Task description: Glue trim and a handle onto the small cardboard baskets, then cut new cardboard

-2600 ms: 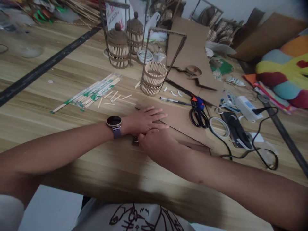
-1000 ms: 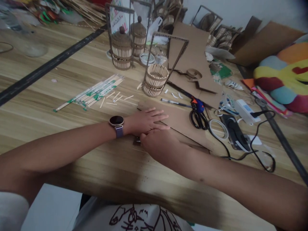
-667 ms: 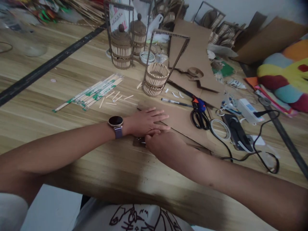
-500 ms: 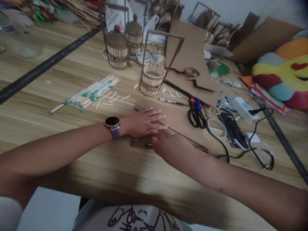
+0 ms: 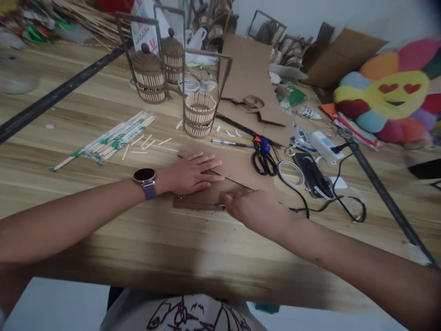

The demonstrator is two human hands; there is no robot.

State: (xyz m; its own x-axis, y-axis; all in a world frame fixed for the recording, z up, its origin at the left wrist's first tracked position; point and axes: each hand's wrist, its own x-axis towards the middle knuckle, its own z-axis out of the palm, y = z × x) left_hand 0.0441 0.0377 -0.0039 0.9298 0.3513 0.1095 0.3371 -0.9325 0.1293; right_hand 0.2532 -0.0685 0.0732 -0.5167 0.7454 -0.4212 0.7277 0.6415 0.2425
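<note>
My left hand (image 5: 195, 174) lies flat with its fingers spread on a piece of brown cardboard (image 5: 237, 165), a watch on its wrist. Beside it, my right hand (image 5: 246, 207) is closed around a small tool (image 5: 220, 205) whose thin metal tip rests near the front edge of a cardboard strip (image 5: 200, 197); the rest of the tool is hidden in the fingers. Dark straight lines cross the cardboard. Small brown crumbs dot the table just in front of the strip.
Black-handled scissors (image 5: 264, 161), a pen (image 5: 229, 143) and a tape roll (image 5: 291, 173) lie beyond the hands. An open stick basket (image 5: 200, 115) stands behind. Packaged sticks (image 5: 110, 138) are at left; a phone (image 5: 312, 174) and cables are at right.
My right hand has moved rightward along the strip, away from my left hand, and the tool's tip now shows. My left hand stays on the cardboard. The whole view has shifted.
</note>
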